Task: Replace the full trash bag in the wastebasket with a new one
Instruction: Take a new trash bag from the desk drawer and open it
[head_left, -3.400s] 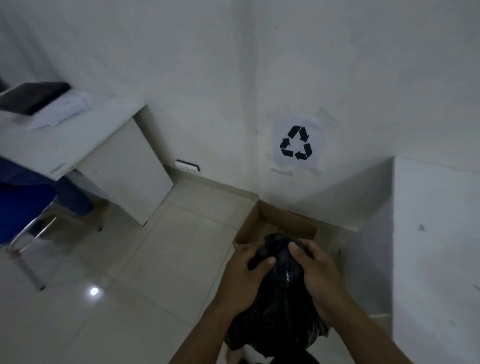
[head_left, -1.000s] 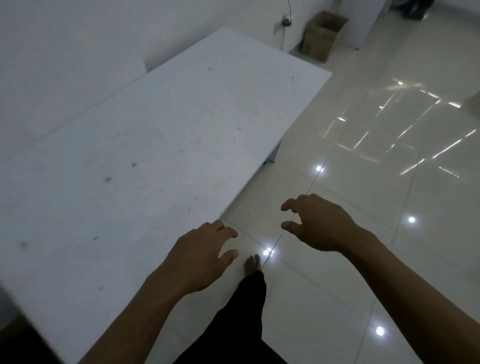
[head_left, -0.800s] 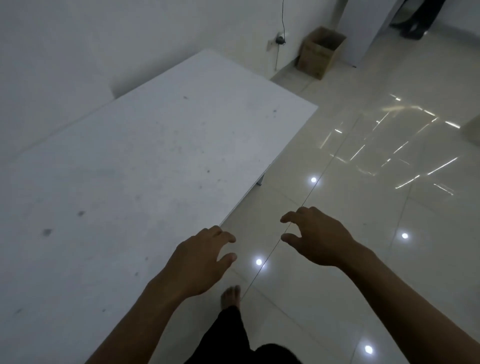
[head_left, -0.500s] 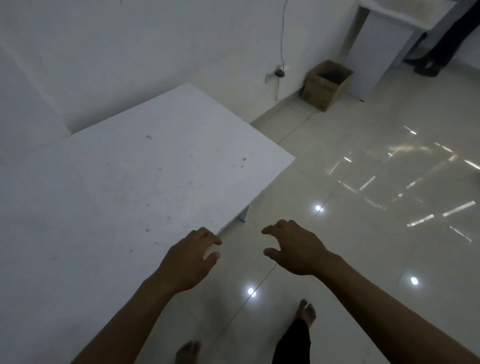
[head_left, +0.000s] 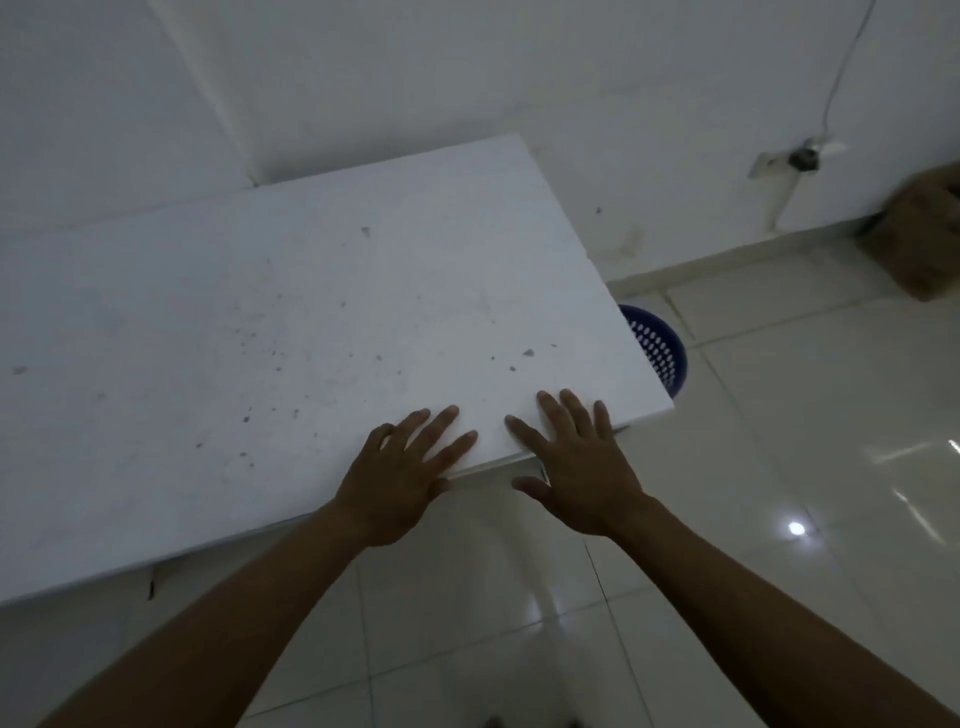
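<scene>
A blue perforated wastebasket (head_left: 658, 351) stands on the floor beyond the far right corner of a white table (head_left: 270, 338), mostly hidden by the tabletop. No trash bag is in view. My left hand (head_left: 405, 478) is stretched out over the table's near edge, fingers spread and straight, holding nothing. My right hand (head_left: 576, 467) is beside it, fingers spread over the table's right corner, also holding nothing. I cannot tell whether either hand touches the tabletop.
A brown cardboard box (head_left: 922, 244) sits on the floor against the wall at far right. A wall socket (head_left: 795, 162) with a cable is above it. Glossy white floor tiles (head_left: 779, 467) spread to the right and under my arms.
The view has swung left toward the table's end and the blue wastebasket has come into sight. Both hands have moved up over the table edge and their fingers have straightened.
</scene>
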